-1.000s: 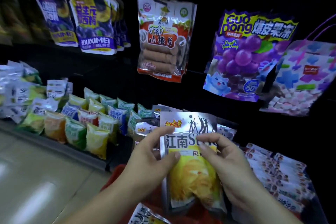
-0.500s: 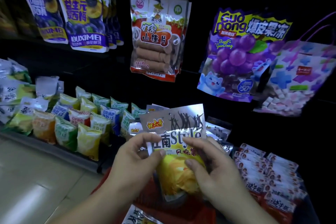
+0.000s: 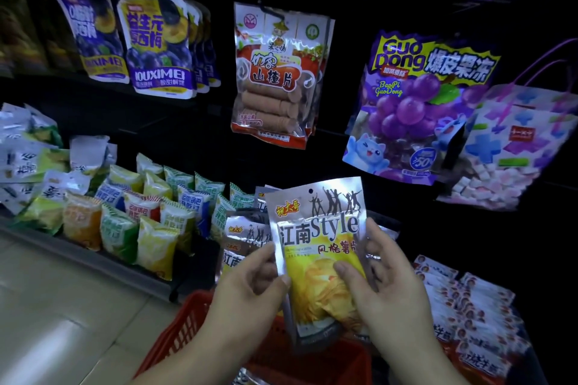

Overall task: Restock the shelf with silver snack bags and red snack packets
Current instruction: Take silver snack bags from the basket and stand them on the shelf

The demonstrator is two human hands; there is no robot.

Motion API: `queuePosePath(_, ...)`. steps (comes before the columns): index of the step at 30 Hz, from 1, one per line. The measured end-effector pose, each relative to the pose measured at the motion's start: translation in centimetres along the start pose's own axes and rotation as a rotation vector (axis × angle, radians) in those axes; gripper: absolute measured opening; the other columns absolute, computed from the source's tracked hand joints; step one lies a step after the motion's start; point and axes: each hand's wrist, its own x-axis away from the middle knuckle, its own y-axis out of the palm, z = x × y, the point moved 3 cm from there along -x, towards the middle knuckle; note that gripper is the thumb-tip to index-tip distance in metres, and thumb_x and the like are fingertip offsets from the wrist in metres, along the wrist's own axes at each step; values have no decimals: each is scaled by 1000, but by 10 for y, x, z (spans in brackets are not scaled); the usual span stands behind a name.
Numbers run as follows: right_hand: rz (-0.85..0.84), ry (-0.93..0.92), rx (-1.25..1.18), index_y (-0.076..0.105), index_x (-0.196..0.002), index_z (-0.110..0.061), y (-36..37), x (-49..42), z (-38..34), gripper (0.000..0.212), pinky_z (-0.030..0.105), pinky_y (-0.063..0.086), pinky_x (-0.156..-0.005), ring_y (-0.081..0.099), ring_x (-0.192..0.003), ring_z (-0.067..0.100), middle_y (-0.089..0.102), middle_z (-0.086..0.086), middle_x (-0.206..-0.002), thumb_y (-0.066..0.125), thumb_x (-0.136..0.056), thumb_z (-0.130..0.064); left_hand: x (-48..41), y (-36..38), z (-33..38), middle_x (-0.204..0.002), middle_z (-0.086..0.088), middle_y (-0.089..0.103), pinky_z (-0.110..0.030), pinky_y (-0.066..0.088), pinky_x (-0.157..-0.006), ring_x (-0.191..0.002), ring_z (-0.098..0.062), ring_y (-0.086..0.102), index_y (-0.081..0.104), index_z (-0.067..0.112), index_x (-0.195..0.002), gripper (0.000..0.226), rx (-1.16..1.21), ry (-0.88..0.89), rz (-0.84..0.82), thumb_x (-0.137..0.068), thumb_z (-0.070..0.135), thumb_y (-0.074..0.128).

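Observation:
I hold a silver snack bag (image 3: 322,244) with yellow chips printed on it upright in front of the low shelf. My left hand (image 3: 250,287) pinches its left edge with thumb and fingers. My right hand (image 3: 381,284) grips its right side, thumb across the front. More silver bags of the same kind (image 3: 240,237) stand on the shelf just behind and left of it. Red snack packets (image 3: 459,306) lie in rows on the shelf to the right. Another silver bag (image 3: 247,378) peeks out at the bottom edge.
A red plastic basket (image 3: 187,316) sits below my hands. Small green, yellow and orange packets (image 3: 125,219) fill the shelf at left, over a tiled floor (image 3: 56,306). Large bags hang above: purple plum bags (image 3: 156,44), a hawthorn bag (image 3: 275,78), a grape jelly bag (image 3: 416,103).
The silver bag has risen from over the basket toward the shelf and turned more upright. Both hands moved up with it, keeping their hold.

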Motion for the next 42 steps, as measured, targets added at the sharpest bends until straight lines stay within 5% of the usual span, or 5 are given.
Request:
queuePosePath(9,-237,54,82,9,-143,-72,0,2,-8,111,37,62,-86,70,-103,-3,47,-34,-138,85,-74,-30,-4,-10,8,-99,4,71,-34,59,-79,-90,-15,72,41,45,-148,76,-10,73,48,-87,22,80)
queuePosePath(16,-144,106,5,72,-112,-46,-7,-7,11,41,48,57,-99,70,-114,12,72,-1,-124,82,-86,-15,6,-10,16,-91,52,60,-15,56,-76,-81,10,64,52,60,-131,73,-70,44,-212,-84,13,83)
queuePosePath(25,-487,120,23,58,-140,-41,-7,-3,23,84,38,44,-114,42,-142,-1,46,-30,-141,76,-80,14,6,-21,14,-128,43,54,-24,56,-94,-115,16,57,45,61,-139,87,-136,91,-237,-81,11,86)
queuePosePath(32,-472,215,59,56,-139,-50,-14,-5,22,91,28,50,-66,33,-146,0,17,-35,-160,55,-89,25,6,-30,18,-135,39,46,-29,48,-103,-127,2,51,51,66,-132,70,-103,83,-221,-85,24,82)
queuePosePath(42,-355,130,-95,60,-135,-48,11,9,1,47,35,61,-91,68,-109,3,71,-23,-121,65,-98,-20,24,6,4,-136,35,53,-15,53,-87,-126,4,54,67,40,-126,51,-272,334,-110,-87,7,75)
